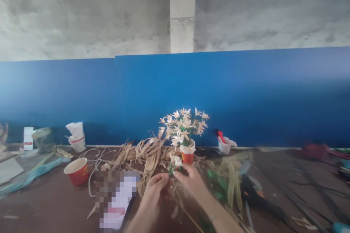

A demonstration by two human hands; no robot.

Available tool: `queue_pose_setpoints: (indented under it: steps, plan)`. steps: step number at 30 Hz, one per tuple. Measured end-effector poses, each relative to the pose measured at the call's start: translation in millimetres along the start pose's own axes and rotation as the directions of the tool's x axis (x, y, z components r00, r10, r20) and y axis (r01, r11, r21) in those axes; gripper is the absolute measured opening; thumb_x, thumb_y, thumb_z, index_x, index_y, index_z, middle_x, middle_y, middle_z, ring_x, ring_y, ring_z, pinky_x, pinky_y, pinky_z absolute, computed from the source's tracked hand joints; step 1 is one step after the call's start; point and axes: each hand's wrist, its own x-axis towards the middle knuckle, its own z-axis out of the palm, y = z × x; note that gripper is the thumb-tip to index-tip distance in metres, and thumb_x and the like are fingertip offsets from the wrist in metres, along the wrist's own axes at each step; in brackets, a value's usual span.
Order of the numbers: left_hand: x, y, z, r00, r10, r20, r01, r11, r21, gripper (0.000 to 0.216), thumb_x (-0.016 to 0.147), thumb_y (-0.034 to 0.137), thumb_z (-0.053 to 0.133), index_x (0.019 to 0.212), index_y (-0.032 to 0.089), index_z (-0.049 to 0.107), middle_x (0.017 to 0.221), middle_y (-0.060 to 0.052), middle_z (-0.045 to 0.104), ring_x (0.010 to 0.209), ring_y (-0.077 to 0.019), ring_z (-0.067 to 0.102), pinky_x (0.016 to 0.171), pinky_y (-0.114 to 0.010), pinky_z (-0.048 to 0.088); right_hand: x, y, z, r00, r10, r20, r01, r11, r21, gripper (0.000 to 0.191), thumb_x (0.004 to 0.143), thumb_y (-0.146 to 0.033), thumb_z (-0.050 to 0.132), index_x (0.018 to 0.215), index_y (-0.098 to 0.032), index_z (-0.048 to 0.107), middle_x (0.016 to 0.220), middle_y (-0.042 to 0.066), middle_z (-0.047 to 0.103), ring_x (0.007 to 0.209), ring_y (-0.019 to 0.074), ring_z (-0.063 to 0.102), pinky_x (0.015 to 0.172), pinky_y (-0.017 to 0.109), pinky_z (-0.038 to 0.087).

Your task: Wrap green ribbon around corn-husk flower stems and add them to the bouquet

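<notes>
My left hand [156,185] is closed in a pinch at the lower end of a small handmade flower [178,161], which has pale petals and green stems. My right hand [191,180] grips the same flower from the other side, thumb and forefinger just under the petals. Part of the stem is hidden behind my fingers. Right behind the hands stands a red paper cup [187,158] holding a full bunch of similar cream flowers [184,125]. Dried corn husks [149,154] lie heaped to the left of that cup.
On the left are a second red paper cup [78,172], a white cable [94,165], a partly blurred-out phone [120,204] and a glass jar [43,140]. To the right lie pale husk strips [233,178], a black glue-gun-like tool [258,196] and dark cables. A blue partition [153,91] closes off the back.
</notes>
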Motion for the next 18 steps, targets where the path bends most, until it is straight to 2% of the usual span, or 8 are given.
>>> queue_pose_setpoints:
  steps: [3, 5, 8, 10, 13, 18]
  plan:
    - [1.6, 0.7, -2.2, 0.996, 0.038, -0.08, -0.034, 0.998, 0.054, 0.02, 0.06, 0.031, 0.073, 0.062, 0.014, 0.062, 0.056, -0.002, 0.063, 0.04, -0.0087, 0.049, 0.036, -0.017, 0.028, 5.6, -5.7, -21.5, 0.997, 0.032, 0.065, -0.024, 0.993, -0.118, 0.02, 0.073, -0.032, 0.055, 0.076, -0.016, 0.066, 0.073, 0.002, 0.068, 0.072, 0.0173, 0.06, 0.068, 0.024, 0.043]
    - [2.2, 0.1, -2.6, 0.991, 0.054, -0.125, -0.043, 0.995, 0.093, 0.02, 0.059, 0.03, 0.073, 0.064, 0.014, 0.062, 0.057, -0.003, 0.064, 0.04, -0.0084, 0.05, 0.035, -0.016, 0.025, 9.6, -0.8, -36.0, 0.991, 0.078, 0.104, -0.037, 0.936, -0.351, 0.023, 0.077, -0.031, 0.049, 0.073, -0.016, 0.066, 0.07, 0.001, 0.068, 0.068, 0.0153, 0.06, 0.063, 0.022, 0.042]
    - [3.5, -2.5, -3.4, 0.98, 0.073, -0.186, -0.047, 0.989, 0.143, 0.021, 0.06, 0.031, 0.072, 0.068, 0.013, 0.064, 0.044, 0.001, 0.058, 0.033, -0.0066, 0.043, 0.032, -0.015, 0.02, 11.9, 18.4, -47.5, 0.988, 0.142, 0.067, -0.088, 0.855, -0.512, 0.02, 0.074, -0.028, 0.053, 0.066, -0.016, 0.066, 0.062, 0.003, 0.067, 0.059, 0.0156, 0.059, 0.056, 0.022, 0.037]
    - [4.8, -3.5, -5.3, 0.967, 0.098, -0.234, -0.065, 0.987, 0.144, 0.022, 0.059, 0.03, 0.073, 0.071, 0.013, 0.066, 0.042, 0.002, 0.055, 0.032, -0.0072, 0.043, 0.032, -0.016, 0.02, 10.7, 33.0, -46.1, 0.986, 0.165, 0.022, -0.121, 0.8, -0.588, 0.016, 0.071, -0.023, 0.056, 0.06, -0.016, 0.064, 0.061, 0.005, 0.066, 0.058, 0.0169, 0.059, 0.054, 0.024, 0.034]
    - [7.4, -1.1, -10.7, 0.951, 0.118, -0.287, -0.092, 0.99, 0.105, 0.025, 0.055, 0.028, 0.076, 0.072, 0.013, 0.067, 0.057, -0.002, 0.063, 0.039, -0.0094, 0.053, 0.032, -0.015, 0.024, 8.2, 47.4, -34.4, 0.986, 0.168, 0.017, -0.114, 0.741, -0.661, 0.016, 0.071, -0.019, 0.055, 0.058, -0.017, 0.064, 0.064, 0.008, 0.067, 0.064, 0.0187, 0.061, 0.056, 0.024, 0.034]
    - [10.7, 10.2, -19.0, 0.953, 0.133, -0.273, -0.132, 0.991, 0.02, 0.025, 0.054, 0.029, 0.076, 0.07, 0.012, 0.067, 0.074, -0.004, 0.068, 0.04, -0.0043, 0.05, 0.032, -0.014, 0.024, 5.0, 43.6, -10.0, 0.99, 0.101, 0.097, -0.003, 0.711, -0.703, 0.016, 0.074, -0.016, 0.05, 0.071, -0.018, 0.066, 0.079, 0.008, 0.069, 0.078, 0.0189, 0.061, 0.065, 0.024, 0.036]
